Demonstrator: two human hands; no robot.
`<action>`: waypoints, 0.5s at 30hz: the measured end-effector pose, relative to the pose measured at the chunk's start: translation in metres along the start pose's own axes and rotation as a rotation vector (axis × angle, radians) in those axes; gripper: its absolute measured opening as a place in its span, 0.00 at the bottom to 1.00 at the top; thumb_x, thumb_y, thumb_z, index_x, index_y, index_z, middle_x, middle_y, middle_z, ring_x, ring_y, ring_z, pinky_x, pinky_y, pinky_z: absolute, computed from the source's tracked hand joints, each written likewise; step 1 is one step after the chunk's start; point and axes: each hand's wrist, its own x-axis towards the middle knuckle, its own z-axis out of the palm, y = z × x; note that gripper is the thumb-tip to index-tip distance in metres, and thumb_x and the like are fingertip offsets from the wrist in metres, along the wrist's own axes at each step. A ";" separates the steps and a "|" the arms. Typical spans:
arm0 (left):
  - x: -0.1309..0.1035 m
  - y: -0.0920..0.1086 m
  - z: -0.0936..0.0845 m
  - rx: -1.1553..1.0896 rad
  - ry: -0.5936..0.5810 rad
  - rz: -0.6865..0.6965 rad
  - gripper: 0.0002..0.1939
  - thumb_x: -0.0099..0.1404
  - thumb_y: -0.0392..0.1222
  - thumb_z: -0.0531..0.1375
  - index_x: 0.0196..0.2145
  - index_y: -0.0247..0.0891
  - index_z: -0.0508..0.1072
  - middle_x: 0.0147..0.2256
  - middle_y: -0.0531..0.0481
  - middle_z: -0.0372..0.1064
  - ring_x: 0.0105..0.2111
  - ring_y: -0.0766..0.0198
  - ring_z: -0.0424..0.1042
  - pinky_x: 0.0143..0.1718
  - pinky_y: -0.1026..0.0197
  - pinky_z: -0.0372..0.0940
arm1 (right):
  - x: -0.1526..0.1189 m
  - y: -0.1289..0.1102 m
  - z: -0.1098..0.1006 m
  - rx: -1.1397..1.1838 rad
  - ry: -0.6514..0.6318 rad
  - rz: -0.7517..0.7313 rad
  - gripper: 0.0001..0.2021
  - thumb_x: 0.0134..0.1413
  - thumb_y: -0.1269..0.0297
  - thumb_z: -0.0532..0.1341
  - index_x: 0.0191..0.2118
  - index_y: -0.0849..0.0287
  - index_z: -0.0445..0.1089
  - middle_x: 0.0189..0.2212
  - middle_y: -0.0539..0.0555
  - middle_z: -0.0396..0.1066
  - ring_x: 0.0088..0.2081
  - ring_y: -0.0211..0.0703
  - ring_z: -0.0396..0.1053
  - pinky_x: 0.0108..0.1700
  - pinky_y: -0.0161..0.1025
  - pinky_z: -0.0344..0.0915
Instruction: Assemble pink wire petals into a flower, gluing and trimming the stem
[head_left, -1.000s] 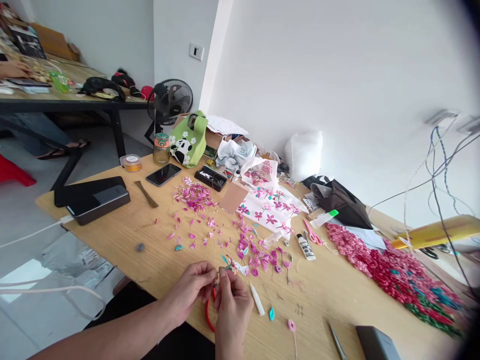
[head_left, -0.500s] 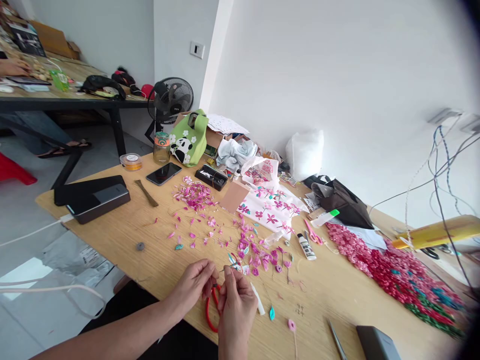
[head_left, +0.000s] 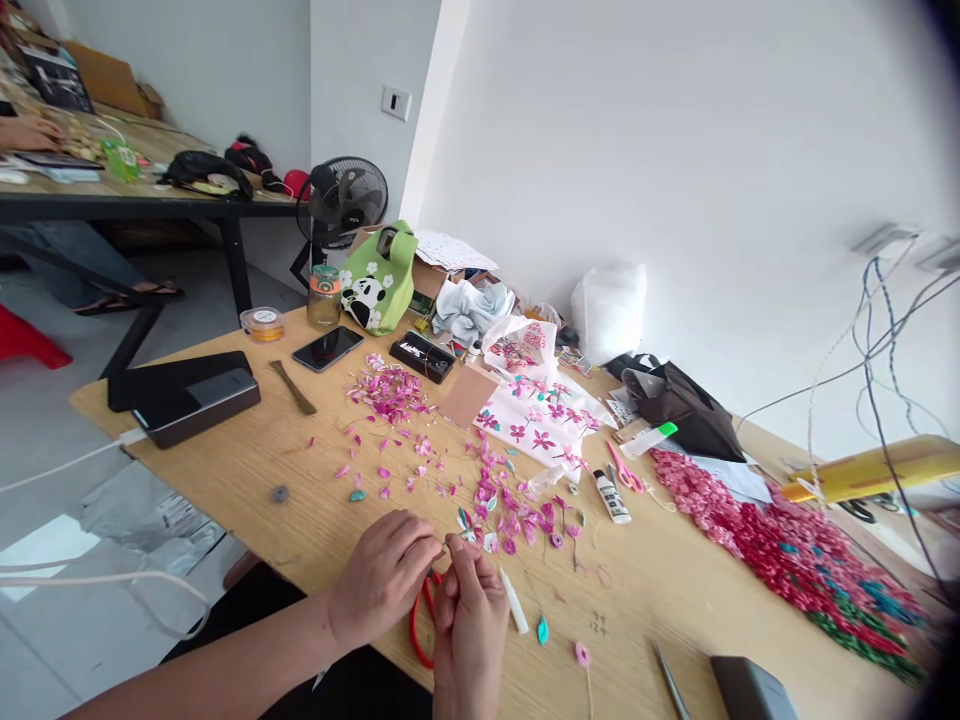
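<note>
My left hand (head_left: 386, 575) and my right hand (head_left: 472, 615) meet fingertip to fingertip above the near edge of the table. Both are closed in a pinch; whatever lies between the fingertips is too small to make out. Partly hidden beneath them is a tool with red loop handles (head_left: 417, 640), its working end covered by my hands. Just beyond my fingers lie pink petals (head_left: 527, 515) and small white-and-teal leaf pieces (head_left: 491, 541). Right of my right hand rest a white tube (head_left: 514, 601) and a teal leaf on a thin stem (head_left: 543, 630).
A pink tape roll (head_left: 583, 654), tweezers (head_left: 670, 680) and a dark box (head_left: 752, 688) lie near right. Pink scissors (head_left: 625, 470), a small bottle (head_left: 613, 497) and red-pink flower strands (head_left: 780, 550) lie further right. Phone (head_left: 328, 348) and green bag (head_left: 380, 280) stand behind.
My left hand has turned over slightly and moved closer to my right fingertips, its back now more in view. My right hand has shifted slightly left.
</note>
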 end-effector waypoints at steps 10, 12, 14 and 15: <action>0.000 -0.005 0.000 0.015 0.014 0.012 0.10 0.66 0.30 0.50 0.35 0.37 0.70 0.29 0.48 0.70 0.30 0.62 0.67 0.34 0.59 0.63 | 0.004 0.007 -0.004 -0.022 0.012 -0.006 0.20 0.34 0.52 0.71 0.21 0.59 0.62 0.09 0.39 0.52 0.09 0.25 0.43 0.11 0.28 0.38; 0.000 -0.005 0.001 -0.043 -0.006 -0.040 0.09 0.66 0.30 0.50 0.35 0.38 0.69 0.29 0.48 0.69 0.30 0.62 0.66 0.33 0.60 0.63 | 0.004 0.008 -0.004 -0.014 -0.003 -0.010 0.20 0.35 0.52 0.71 0.21 0.59 0.62 0.09 0.39 0.52 0.09 0.25 0.43 0.11 0.28 0.39; -0.001 -0.005 0.004 -0.126 -0.030 -0.129 0.09 0.67 0.31 0.50 0.33 0.38 0.68 0.29 0.49 0.68 0.31 0.63 0.67 0.33 0.61 0.63 | 0.004 0.008 -0.004 -0.019 -0.019 -0.009 0.19 0.37 0.52 0.70 0.22 0.59 0.62 0.10 0.39 0.52 0.10 0.25 0.43 0.11 0.28 0.38; -0.001 -0.005 0.005 -0.169 -0.040 -0.180 0.09 0.67 0.32 0.50 0.32 0.38 0.68 0.29 0.49 0.68 0.31 0.63 0.67 0.34 0.61 0.62 | 0.004 0.008 -0.004 -0.025 -0.023 -0.011 0.19 0.37 0.52 0.70 0.22 0.59 0.62 0.10 0.39 0.52 0.10 0.25 0.43 0.12 0.28 0.38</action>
